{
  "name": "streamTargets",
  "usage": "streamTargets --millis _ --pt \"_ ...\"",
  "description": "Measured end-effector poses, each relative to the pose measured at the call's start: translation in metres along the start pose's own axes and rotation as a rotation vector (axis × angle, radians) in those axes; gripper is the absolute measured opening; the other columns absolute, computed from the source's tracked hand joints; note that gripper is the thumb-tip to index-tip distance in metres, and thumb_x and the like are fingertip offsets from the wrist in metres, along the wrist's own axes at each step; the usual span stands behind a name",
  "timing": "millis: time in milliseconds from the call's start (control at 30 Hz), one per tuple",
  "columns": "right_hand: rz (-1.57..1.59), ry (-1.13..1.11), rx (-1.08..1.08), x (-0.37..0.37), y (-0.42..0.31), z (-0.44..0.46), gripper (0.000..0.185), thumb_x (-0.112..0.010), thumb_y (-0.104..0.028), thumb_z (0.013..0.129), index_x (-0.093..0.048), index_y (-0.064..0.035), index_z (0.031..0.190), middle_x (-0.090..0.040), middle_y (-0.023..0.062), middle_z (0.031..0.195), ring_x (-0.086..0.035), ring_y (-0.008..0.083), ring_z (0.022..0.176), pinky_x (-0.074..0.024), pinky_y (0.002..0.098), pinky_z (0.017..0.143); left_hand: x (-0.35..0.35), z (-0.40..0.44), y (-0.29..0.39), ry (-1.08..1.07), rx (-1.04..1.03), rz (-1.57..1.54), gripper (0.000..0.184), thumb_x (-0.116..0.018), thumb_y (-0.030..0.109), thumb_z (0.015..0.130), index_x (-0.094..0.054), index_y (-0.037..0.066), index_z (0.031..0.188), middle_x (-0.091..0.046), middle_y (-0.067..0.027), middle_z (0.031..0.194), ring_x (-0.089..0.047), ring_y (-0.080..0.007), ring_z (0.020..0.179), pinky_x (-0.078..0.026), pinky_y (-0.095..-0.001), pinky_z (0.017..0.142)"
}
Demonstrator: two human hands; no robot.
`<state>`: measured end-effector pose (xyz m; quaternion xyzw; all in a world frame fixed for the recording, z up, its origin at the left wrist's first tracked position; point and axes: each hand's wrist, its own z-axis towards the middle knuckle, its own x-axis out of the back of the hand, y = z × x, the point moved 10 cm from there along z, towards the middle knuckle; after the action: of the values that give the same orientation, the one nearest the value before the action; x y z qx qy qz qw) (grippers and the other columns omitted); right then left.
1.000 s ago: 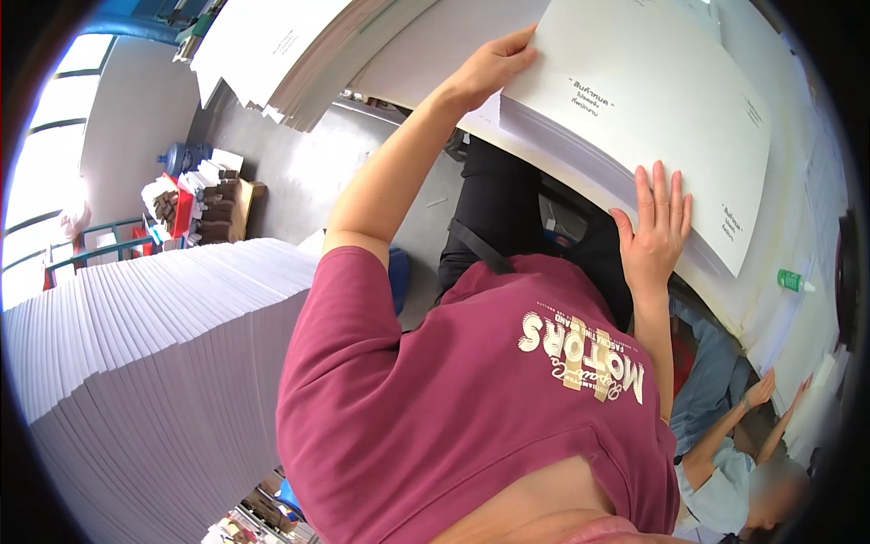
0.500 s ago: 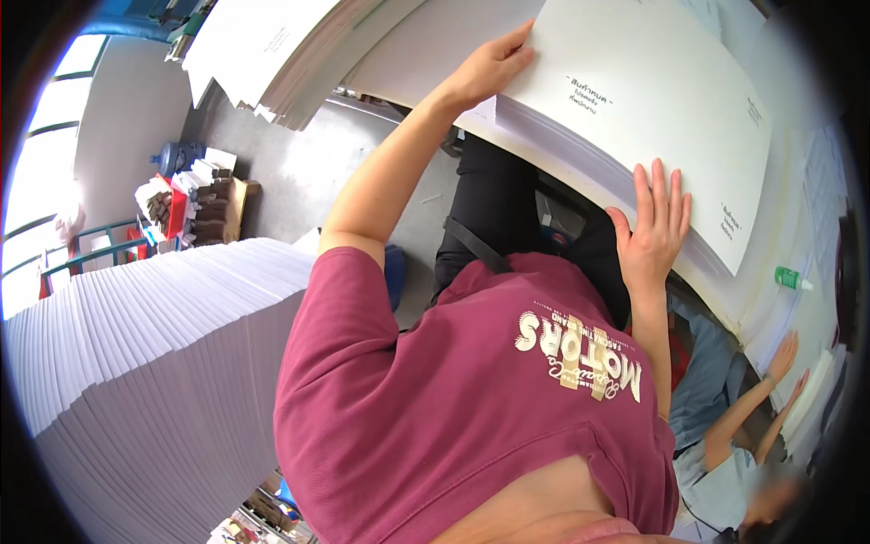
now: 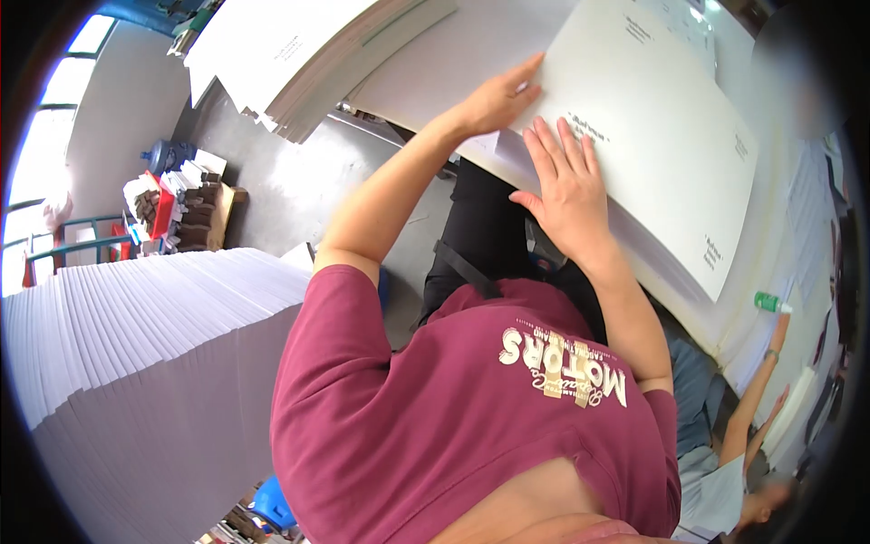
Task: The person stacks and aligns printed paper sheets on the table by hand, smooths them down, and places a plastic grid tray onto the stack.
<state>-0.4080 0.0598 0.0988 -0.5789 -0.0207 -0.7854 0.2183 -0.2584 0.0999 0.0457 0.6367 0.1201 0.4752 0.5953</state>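
A stack of large white sheets [image 3: 662, 154] with small printed text lies on the worktable in front of me. My left hand [image 3: 497, 98] rests at the stack's left edge, fingers stretched out along its corner. Flat on the top sheet, near its front edge, lies my right hand [image 3: 569, 181] with fingers straight and thumb spread. Neither hand is wrapped round anything. The underside of my left hand is hidden.
To the left stands another paper stack [image 3: 308, 68] on the table. A tall pile of white sheets [image 3: 163, 317] rises beside my left arm. A green bottle [image 3: 768, 301] lies at the right, near a co-worker's arm [image 3: 757, 390].
My right hand has slid left across the top sheet, close to my left hand. My left hand stays at the stack's edge. The view has shifted slightly.
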Motion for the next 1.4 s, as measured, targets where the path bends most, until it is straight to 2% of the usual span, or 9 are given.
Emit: streamTargets --millis 67,267,433,533,633,833,933,1233,1400 --pt "-0.012 -0.044 -0.011 -0.004 -0.001 0.003 0.08 -0.077 -0.033 0.073 -0.041 -0.0052 0.139 -0.039 0.0108 0.147 -0.033 0.0348 0.137 -0.0254 0.052 0.112 -0.001 -0.001 0.001 -0.034 0.049 -0.005 0.057 -0.051 0.024 0.097 -0.031 0.002 0.146 -0.044 -0.0223 0.143 -0.051 -0.0332 0.124 -0.038 -0.0365 0.105" --pt "-0.051 -0.142 -0.032 -0.014 -0.004 0.01 0.087 -0.078 -0.03 0.07 -0.036 -0.0053 0.142 -0.034 0.0114 0.151 -0.028 0.036 0.14 -0.0234 0.0541 0.112 0.0 -0.001 0.0 -0.009 -0.08 0.001 0.056 -0.044 0.026 0.1 -0.027 -0.001 0.146 -0.041 -0.0229 0.143 -0.05 -0.0373 0.124 -0.039 -0.0387 0.105" --pt "-0.1 -0.159 -0.012 -0.022 -0.006 0.012 0.094 -0.08 -0.029 0.066 -0.033 -0.0042 0.143 -0.033 0.0132 0.151 -0.028 0.0394 0.139 -0.0244 0.057 0.112 0.004 -0.003 0.006 -0.119 0.001 0.016 0.056 -0.042 0.025 0.101 -0.023 -0.004 0.145 -0.036 -0.0246 0.146 -0.048 -0.0432 0.121 -0.04 -0.0442 0.103" --pt "-0.114 -0.183 -0.013 -0.023 -0.006 0.014 0.095 -0.08 -0.029 0.065 -0.032 -0.0045 0.144 -0.033 0.0131 0.151 -0.029 0.0402 0.139 -0.0244 0.0571 0.112 0.0 -0.002 0.001 -0.065 -0.03 0.013 0.057 -0.041 0.026 0.101 -0.021 -0.004 0.146 -0.036 -0.0252 0.145 -0.046 -0.0421 0.125 -0.038 -0.0422 0.105" --pt "-0.12 -0.195 -0.014 -0.026 -0.004 0.013 0.095 -0.08 -0.031 0.065 -0.033 -0.0045 0.144 -0.033 0.013 0.151 -0.029 0.0405 0.139 -0.0246 0.0573 0.112 -0.008 -0.004 -0.016 -0.066 0.085 -0.332 0.059 -0.042 0.027 0.102 -0.02 -0.003 0.148 -0.035 -0.0234 0.148 -0.04 -0.0363 0.133 -0.032 -0.0384 0.11" --pt "-0.109 -0.189 -0.027 -0.026 -0.001 0.012 0.095 -0.079 -0.033 0.065 -0.033 -0.0052 0.144 -0.033 0.013 0.151 -0.029 0.0395 0.139 -0.0247 0.057 0.112 -0.011 -0.011 -0.021 -0.064 0.096 -0.608 0.061 -0.046 0.029 0.101 -0.023 -0.001 0.149 -0.029 -0.0166 0.153 -0.03 -0.0263 0.141 -0.025 -0.0341 0.113" --pt "-0.1 -0.188 -0.026 -0.026 0.0 0.011 0.096 -0.079 -0.033 0.065 -0.032 -0.0058 0.145 -0.033 0.0127 0.151 -0.029 0.039 0.139 -0.0243 0.057 0.112 -0.013 -0.007 -0.023 -0.046 0.078 -0.616 0.061 -0.045 0.024 0.099 -0.022 -0.003 0.148 -0.028 -0.0198 0.153 -0.027 -0.0298 0.142 -0.022 -0.034 0.115" --pt "-0.082 -0.215 -0.024 -0.023 0.002 0.01 0.093 -0.077 -0.031 0.069 -0.031 -0.0034 0.145 -0.031 0.0143 0.152 -0.026 0.0387 0.141 -0.0221 0.0563 0.112 -0.013 0.033 -0.018 -0.104 0.165 -0.591 0.059 -0.043 0.027 0.1 -0.024 -0.001 0.149 -0.031 -0.016 0.152 -0.033 -0.0244 0.138 -0.027 -0.0314 0.112" --pt "-0.09 -0.234 -0.024 -0.021 0.004 0.011 0.093 -0.078 -0.032 0.068 -0.032 -0.0051 0.145 -0.031 0.0114 0.152 -0.028 0.0373 0.14 -0.0253 0.0546 0.112 -0.012 0.073 -0.022 -0.073 0.189 -0.493 0.056 -0.043 0.026 0.1 -0.028 0.0 0.148 -0.041 -0.0166 0.146 -0.041 -0.0227 0.132 -0.031 -0.0303 0.109"
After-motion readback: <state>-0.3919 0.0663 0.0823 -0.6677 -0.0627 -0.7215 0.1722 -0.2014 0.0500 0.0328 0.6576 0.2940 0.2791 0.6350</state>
